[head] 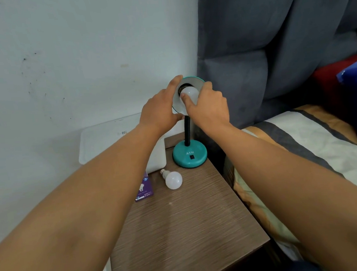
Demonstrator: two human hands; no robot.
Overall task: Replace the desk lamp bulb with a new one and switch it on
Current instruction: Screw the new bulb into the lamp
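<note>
Left hand (pixel 160 111) clamping lamp shade (pixel 190 81) rim, right hand (pixel 208 108) gripping bulb (pixel 191 92) in socket; best twisting straight, gently, shade braced, spare bulb (pixel 173 179) clear.

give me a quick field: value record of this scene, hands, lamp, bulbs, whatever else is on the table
left hand: holds the rim of the lamp shade
right hand: fingers around the bulb in the socket
lamp state: unlit, shade tilted toward the camera
lamp base: teal, at the far end of the bedside table, black switch on front
loose bulb: lies on its side on the table, in front of the base
purple box: at the table's left edge
white box: behind it, against the wall
bed: right of the table
</note>
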